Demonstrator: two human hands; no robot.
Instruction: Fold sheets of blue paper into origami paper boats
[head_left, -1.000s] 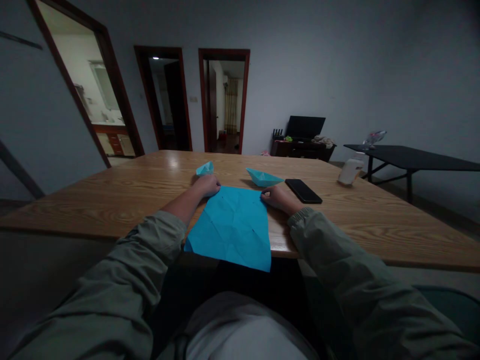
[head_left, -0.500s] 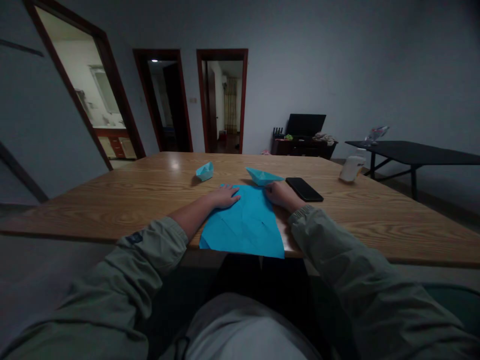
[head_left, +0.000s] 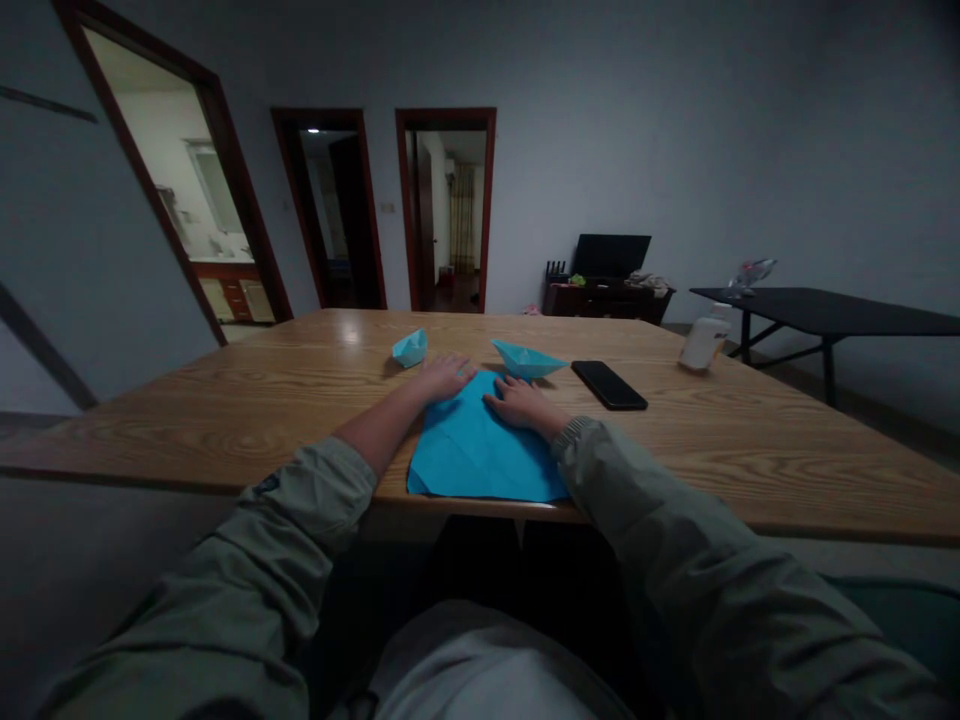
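Note:
A blue sheet of paper (head_left: 484,455) with crease lines lies on the wooden table, its near side at the table's front edge. My left hand (head_left: 447,378) rests on the sheet's far left corner, fingers stretched out. On the upper right part of the same sheet lies my right hand (head_left: 521,402), with its fingers spread. Just beyond the hands stands a light blue paper boat (head_left: 525,360). A second folded paper boat (head_left: 409,348) sits farther left, apart from my left hand.
A black phone (head_left: 609,385) lies right of the boat on the wooden table (head_left: 262,420). Farther right stands a white bottle (head_left: 703,340). Behind are a dark folding table (head_left: 847,310) and a cabinet with a black screen (head_left: 611,256).
My right hand has moved left from the sheet's right edge onto the paper, and its fingers have spread. The sheet's near edge has shifted slightly away from me. My left hand stays near the corner.

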